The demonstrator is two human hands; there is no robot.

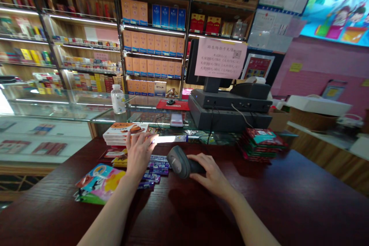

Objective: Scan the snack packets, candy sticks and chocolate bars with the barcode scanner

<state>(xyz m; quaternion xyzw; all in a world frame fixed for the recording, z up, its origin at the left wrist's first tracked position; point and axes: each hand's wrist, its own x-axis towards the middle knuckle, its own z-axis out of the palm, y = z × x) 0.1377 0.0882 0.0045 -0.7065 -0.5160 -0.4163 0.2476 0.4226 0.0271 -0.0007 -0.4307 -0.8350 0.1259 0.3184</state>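
Observation:
My left hand [138,153] holds a slim pale packet [170,138] by its left end, above a heap of purple candy packets [155,164] on the dark wooden counter [288,200]. My right hand [210,175] is wrapped round the handle of a grey barcode scanner [179,161], whose head points left toward the packets. Colourful flat snack bags [99,182] lie at the left of the heap. A stack of orange-and-white boxes [123,132] sits just behind my left hand.
A cash register base [227,113] with its monitor and a pink paper notice [220,57] stands behind the counter. A stack of red-and-teal packets [262,144] lies to the right. A clear bottle [117,99] and a phone [176,120] rest on the glass display case; shelves of boxes fill the wall.

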